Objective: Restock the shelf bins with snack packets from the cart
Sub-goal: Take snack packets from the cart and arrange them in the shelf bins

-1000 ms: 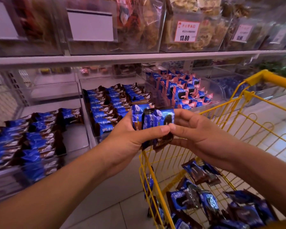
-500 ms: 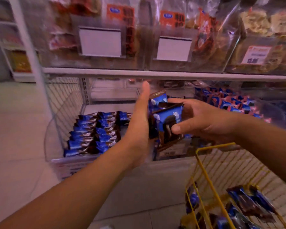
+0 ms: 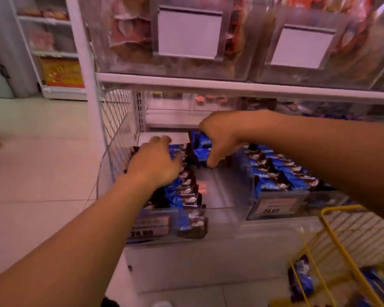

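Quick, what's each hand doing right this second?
Left hand: open, fingers resting on the row of snack packets in the clear bin.
Right hand: gripping a stack of blue snack packets, lowering it into that bin.

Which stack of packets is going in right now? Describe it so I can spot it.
Find the clear shelf bin at the shelf's left end. Above the bare right half of its floor, the right hand grips a blue packet stack, the only packets lifted rather than lying in rows.

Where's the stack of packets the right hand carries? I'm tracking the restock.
In the head view, centre: the right hand grips the stack of blue packets over the left clear bin, beside its packet rows.
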